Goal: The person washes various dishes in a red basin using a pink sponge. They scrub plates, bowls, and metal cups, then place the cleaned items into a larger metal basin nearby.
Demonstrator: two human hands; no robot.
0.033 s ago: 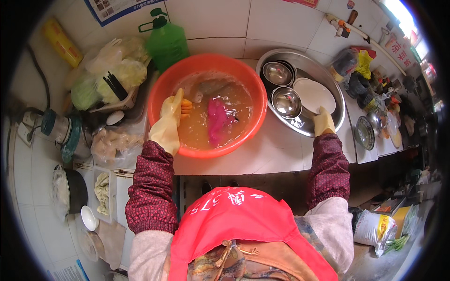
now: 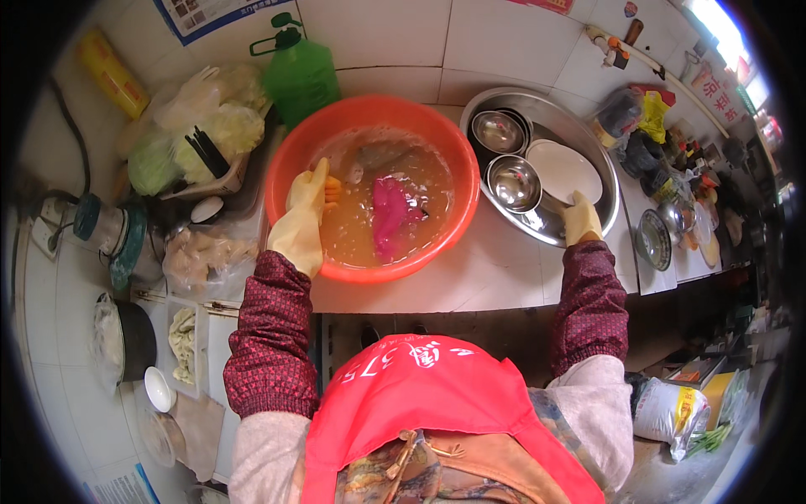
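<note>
My left hand, in a cream rubber glove, is at the left inner side of an orange plastic basin. Its orange-coloured fingers are curled and one digit points away from me; anything inside the grip is hidden. Cloudy brownish water fills the basin, with a crumpled pink cloth-like thing and a greyish lump partly under the surface. Over the near right rim of an oval steel basin lies my gloved right hand, closed on that edge with its fingers mostly hidden. Its tip reaches a round white plate.
Small steel bowls sit in the steel basin. A green jug stands behind at left, near bagged cabbages. Farther left are a plastic tray and a dark pot. A patterned bowl and several bags stand at right.
</note>
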